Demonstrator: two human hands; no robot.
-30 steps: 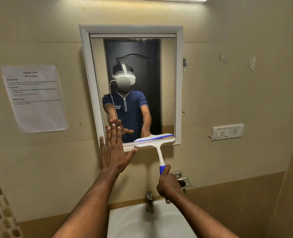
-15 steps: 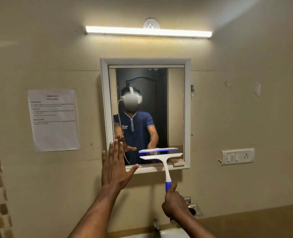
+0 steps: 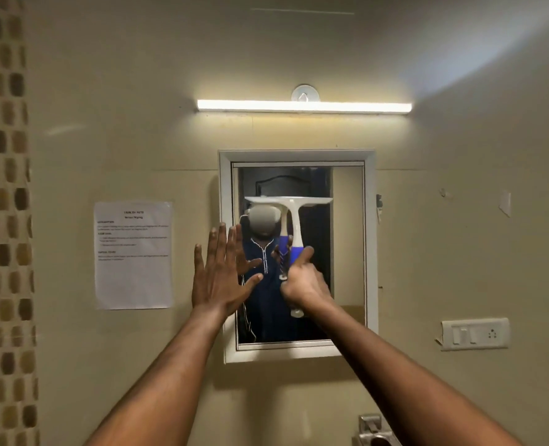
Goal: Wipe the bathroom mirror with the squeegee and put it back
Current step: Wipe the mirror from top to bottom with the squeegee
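Observation:
The white-framed bathroom mirror hangs on the beige wall under a lit tube light. My right hand is shut on the blue grip of the white squeegee, whose blade lies level against the upper part of the glass. My left hand is flat with fingers spread, pressed on the mirror's left frame edge. A person in a blue shirt is reflected in the glass, partly hidden by my hands.
A printed paper sheet is taped to the wall left of the mirror. A white switch plate sits at lower right. A metal holder shows at the bottom edge. Mosaic tiles run down the far left.
My right hand has lifted the squeegee from the mirror's bottom edge up to its upper part. The view has tilted upward, so the sink has left the frame. My left hand stayed on the frame.

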